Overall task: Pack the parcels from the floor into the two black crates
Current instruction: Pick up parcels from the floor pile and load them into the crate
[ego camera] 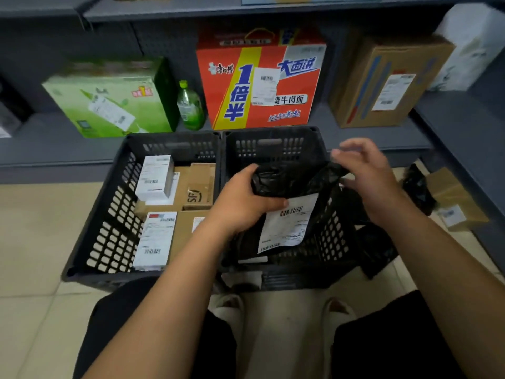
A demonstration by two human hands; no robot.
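Currently: black bag parcel [289, 180] with white label, held over the right crate [273, 149]. Left hand [243, 203] grips its upper left edge; right hand [366, 176], fingers loose and spread, hovers at its upper right corner, contact unclear. Left crate [109, 214] holds labelled cardboard boxes [196, 184]

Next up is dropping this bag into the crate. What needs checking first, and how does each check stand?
1. Left hand grips the black bag parcel: ok.
2. Parcel hangs over the right crate: ok.
3. Right hand clear of the parcel: cannot tell; its relaxed fingers sit by the bag's corner.
4. Room in the right crate: ok; its far wall shows bare.
5. Floor cleared: not ok; a black bag and a cardboard box lie at the right.
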